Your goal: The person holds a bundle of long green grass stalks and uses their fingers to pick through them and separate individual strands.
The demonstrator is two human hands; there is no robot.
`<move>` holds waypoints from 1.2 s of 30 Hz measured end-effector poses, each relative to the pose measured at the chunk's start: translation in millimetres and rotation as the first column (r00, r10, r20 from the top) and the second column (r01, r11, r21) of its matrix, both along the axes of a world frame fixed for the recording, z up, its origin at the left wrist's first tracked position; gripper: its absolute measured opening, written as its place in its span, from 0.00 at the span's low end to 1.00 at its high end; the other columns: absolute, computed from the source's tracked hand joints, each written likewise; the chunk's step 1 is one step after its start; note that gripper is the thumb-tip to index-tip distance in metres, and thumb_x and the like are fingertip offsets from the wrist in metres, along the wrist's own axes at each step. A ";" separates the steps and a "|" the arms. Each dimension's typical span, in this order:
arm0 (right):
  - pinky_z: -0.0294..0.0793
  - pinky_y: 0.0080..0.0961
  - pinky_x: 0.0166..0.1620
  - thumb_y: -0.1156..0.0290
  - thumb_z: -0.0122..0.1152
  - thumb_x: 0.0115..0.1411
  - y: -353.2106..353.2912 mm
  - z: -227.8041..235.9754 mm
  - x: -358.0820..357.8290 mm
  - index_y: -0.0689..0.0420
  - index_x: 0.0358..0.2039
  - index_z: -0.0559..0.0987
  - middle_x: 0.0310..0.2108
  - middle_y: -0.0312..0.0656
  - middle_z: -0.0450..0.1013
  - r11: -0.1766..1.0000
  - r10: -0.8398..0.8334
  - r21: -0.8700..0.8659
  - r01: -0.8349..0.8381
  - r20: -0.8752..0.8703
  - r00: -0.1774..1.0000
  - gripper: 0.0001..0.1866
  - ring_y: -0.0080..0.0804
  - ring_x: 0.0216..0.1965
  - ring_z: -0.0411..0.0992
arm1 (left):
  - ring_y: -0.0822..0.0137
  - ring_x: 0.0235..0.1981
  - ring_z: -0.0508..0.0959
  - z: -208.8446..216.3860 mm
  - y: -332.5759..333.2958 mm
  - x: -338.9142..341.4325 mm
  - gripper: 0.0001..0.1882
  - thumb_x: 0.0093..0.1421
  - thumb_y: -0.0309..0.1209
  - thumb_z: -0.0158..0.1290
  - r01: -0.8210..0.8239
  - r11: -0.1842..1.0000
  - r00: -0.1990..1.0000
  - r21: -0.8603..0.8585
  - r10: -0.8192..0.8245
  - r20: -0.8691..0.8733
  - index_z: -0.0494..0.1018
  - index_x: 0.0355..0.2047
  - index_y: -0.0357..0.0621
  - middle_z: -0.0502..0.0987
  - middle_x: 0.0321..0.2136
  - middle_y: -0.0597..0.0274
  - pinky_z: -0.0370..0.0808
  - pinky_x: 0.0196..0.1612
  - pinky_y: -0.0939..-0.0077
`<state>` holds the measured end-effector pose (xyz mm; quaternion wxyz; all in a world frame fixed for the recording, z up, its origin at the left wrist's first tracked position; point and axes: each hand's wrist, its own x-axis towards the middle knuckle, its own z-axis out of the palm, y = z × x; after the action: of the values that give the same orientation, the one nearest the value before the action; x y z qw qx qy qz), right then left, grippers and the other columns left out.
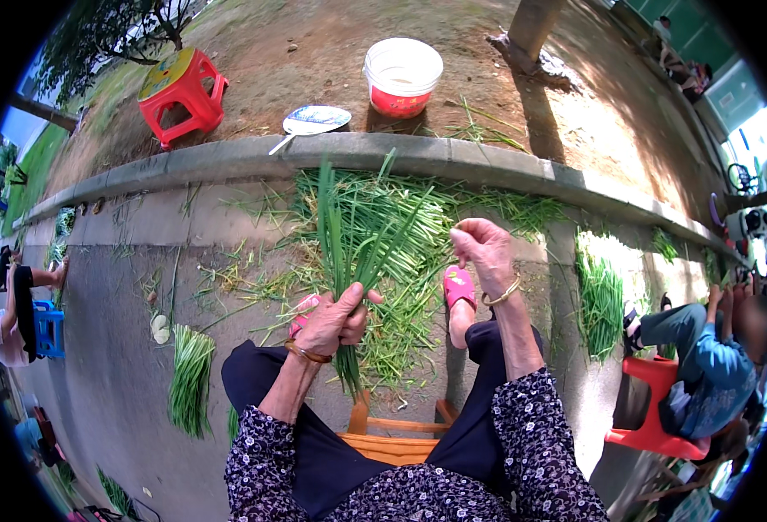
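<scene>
While the left hand (335, 322) grips stalks (342, 248), the right hand (486, 250) pinches narrowly; a bucket (399, 100) bears lettering

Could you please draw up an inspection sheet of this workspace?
Surface: grey pavement below a raised curb.
Job's things: chive-like bunch in hand; larger pile near the curb; separate bundles left and right.
Clutter: loose green and yellowish trimmings around the feet.
Grippers: left hand closed around the bunch; right hand raised, fingers curled, any grip unclear.
Cables: nothing seen.
Surroundings: red stool, white-and-red bucket, hand fan; seated person at right.
</scene>
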<state>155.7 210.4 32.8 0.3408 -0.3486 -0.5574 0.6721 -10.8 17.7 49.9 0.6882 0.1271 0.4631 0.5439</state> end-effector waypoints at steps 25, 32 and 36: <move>0.65 0.21 0.19 0.70 0.46 0.57 6.1 21.8 10.8 0.62 0.28 0.72 0.21 0.37 0.66 0.924 0.057 -0.266 -0.275 -0.616 0.786 0.09 0.23 0.19 0.64 | 0.82 0.07 0.48 -4.5 1.0 2.3 0.19 0.59 0.45 0.39 0.193 0.979 0.980 -0.070 -0.195 -0.024 0.68 0.28 0.41 0.52 0.07 0.77 0.44 0.10 0.85; 0.67 0.19 0.21 0.71 0.48 0.56 0.5 24.4 11.9 0.63 0.32 0.73 0.23 0.37 0.69 0.882 0.251 -0.236 -0.408 -0.498 0.830 0.09 0.22 0.19 0.66 | 0.83 0.06 0.49 -4.9 4.0 7.3 0.18 0.60 0.44 0.39 0.212 0.971 0.968 -0.114 -0.224 -0.113 0.68 0.27 0.42 0.53 0.07 0.77 0.44 0.09 0.86; 0.65 0.17 0.21 0.72 0.49 0.56 1.7 25.0 12.0 0.62 0.33 0.73 0.23 0.37 0.68 0.881 0.230 -0.281 -0.381 -0.448 0.864 0.08 0.21 0.20 0.64 | 0.83 0.06 0.49 -4.7 4.7 8.0 0.18 0.59 0.44 0.40 0.210 0.971 0.969 -0.115 -0.222 -0.106 0.68 0.27 0.41 0.53 0.07 0.77 0.44 0.09 0.86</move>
<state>167.6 212.1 57.8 0.2651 -0.1651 -0.3916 0.8655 -2.8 22.4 45.2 0.7205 0.1732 0.5135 0.4326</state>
